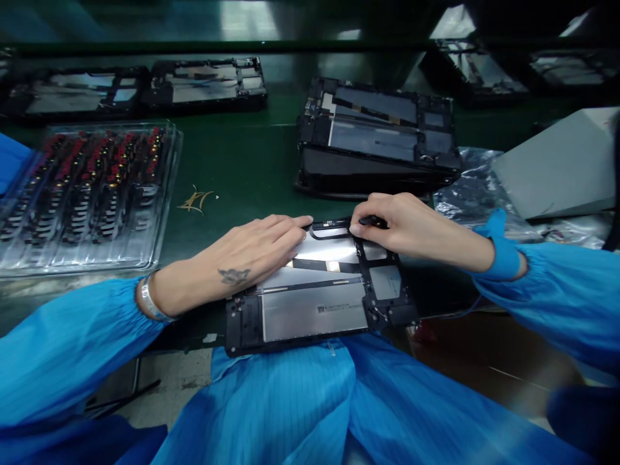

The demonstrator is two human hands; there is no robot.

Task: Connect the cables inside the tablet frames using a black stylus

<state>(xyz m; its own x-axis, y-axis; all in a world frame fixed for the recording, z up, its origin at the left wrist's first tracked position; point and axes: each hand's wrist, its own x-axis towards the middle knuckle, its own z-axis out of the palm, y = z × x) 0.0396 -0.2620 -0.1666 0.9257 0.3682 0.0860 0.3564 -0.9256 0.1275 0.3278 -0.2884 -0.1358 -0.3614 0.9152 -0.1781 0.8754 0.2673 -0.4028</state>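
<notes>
The open tablet chassis lies at the green bench's near edge; stiff yet fragile, so grip its frame; your left hand presses flat, holding nothing; your right hand pinches a small black part.

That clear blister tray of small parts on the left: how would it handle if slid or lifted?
The clear tray looks thin-walled, so probably flexes if lifted by one edge. The small parts sit in rows of pockets and might spill if tipped. It likely slides easily on the smooth green belt.
</notes>
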